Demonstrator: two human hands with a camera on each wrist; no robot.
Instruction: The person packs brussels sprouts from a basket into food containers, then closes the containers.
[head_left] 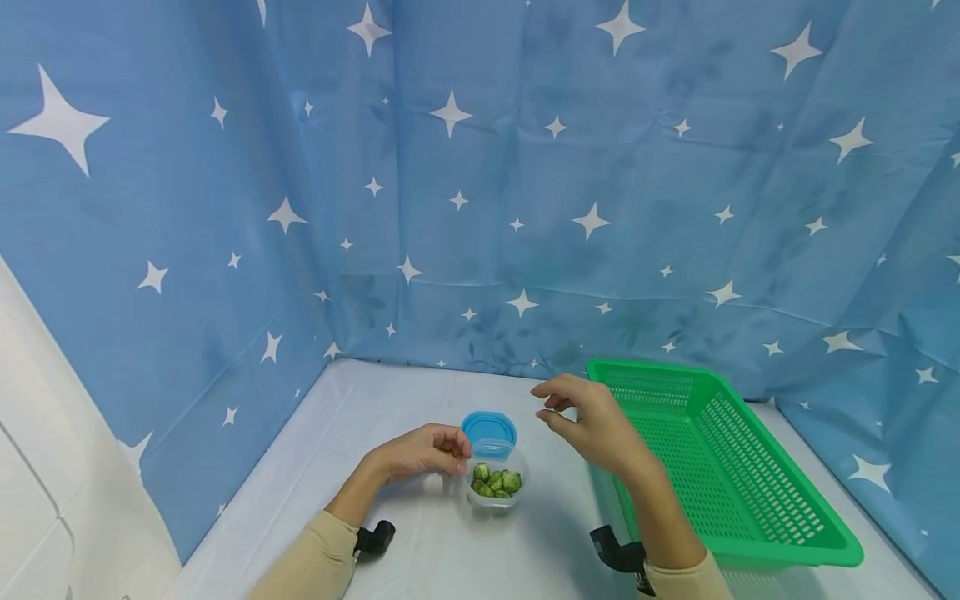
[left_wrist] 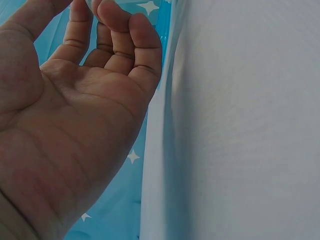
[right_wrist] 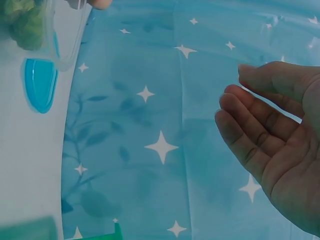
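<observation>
A small clear plastic container [head_left: 492, 502] holds several Brussels sprouts [head_left: 497, 481] in the middle of the table. My left hand [head_left: 423, 451] pinches its left rim between thumb and fingers. In the left wrist view the palm of that left hand [left_wrist: 85, 105] shows, with the other fingers curled loosely; the pinch is mostly cut off at the top. Just behind the container lies a blue lid [head_left: 487, 426], flat on the table. My right hand [head_left: 592, 421] hovers above the table, right of the container, fingers relaxed and apart from the thumb, holding nothing.
A large green plastic basket [head_left: 750, 442] with slotted walls stands on the right, beside my right forearm. White cloth covers the table [head_left: 442, 550]. A blue curtain [head_left: 525, 208] with white stars hangs behind and along the sides.
</observation>
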